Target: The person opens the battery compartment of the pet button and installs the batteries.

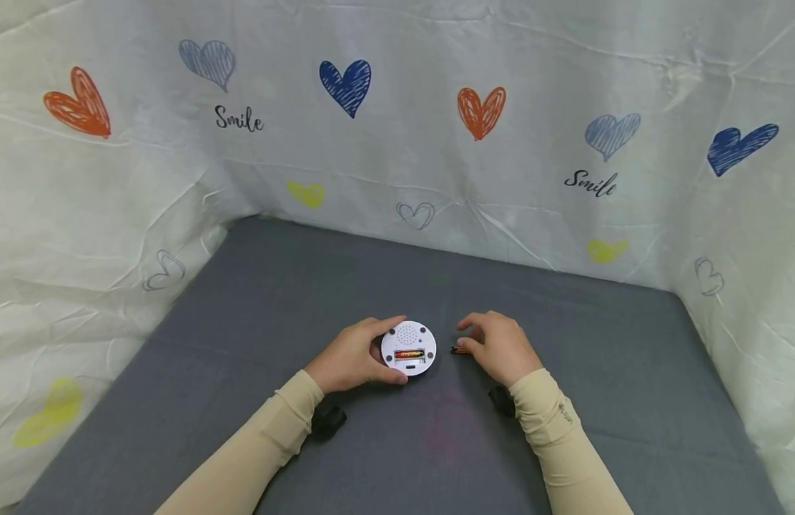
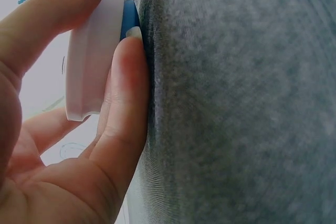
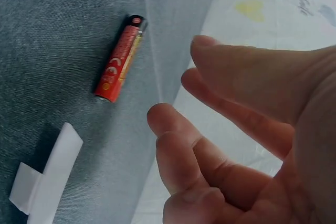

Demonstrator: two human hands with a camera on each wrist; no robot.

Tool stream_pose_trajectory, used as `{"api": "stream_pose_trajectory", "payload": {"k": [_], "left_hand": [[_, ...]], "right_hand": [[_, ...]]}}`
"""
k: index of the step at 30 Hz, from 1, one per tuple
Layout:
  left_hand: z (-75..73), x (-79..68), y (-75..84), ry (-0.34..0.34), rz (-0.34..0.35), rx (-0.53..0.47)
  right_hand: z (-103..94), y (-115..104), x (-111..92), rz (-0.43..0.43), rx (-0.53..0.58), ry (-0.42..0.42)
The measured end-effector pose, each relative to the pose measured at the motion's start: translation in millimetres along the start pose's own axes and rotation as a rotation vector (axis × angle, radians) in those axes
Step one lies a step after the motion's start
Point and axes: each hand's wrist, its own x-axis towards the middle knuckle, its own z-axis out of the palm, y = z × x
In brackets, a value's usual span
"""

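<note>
My left hand (image 1: 359,355) grips a round white device (image 1: 408,333) by its edge, thumb on the near side and fingers on the far side. Its underside faces up, showing small holes, dark feet and an uncovered compartment with a red and gold battery (image 1: 410,354) in it. In the left wrist view the device's white side (image 2: 89,72) sits between fingers and thumb, close over the grey cloth. My right hand (image 1: 500,345) hovers with fingers apart and holds nothing. Just by its fingertips, a loose red battery (image 3: 121,59) lies on the cloth.
A small white plastic piece with a tab (image 3: 55,174) lies near the loose battery; the right hand hides it in the head view. Grey cloth (image 1: 346,286) covers the table. White sheeting with printed hearts (image 1: 397,143) rises behind and at both sides.
</note>
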Motion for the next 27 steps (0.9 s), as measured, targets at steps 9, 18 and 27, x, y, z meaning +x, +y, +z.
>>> {"api": "stream_pose_trajectory", "payload": {"k": [9, 18, 27], "left_hand": [[-1.5, -1.8, 1.2, -0.001, -0.008, 0.005], [-0.7, -1.5, 1.3, -0.002, 0.008, 0.01], [-0.6, -1.6, 0.8, 0.0, 0.012, 0.009]], "right_hand": [[11.0, 0, 4, -0.057, -0.049, -0.005], [21.9, 2, 4, -0.097, -0.075, 0.011], [17.9, -1, 3, -0.135, -0.085, 0.066]]}}
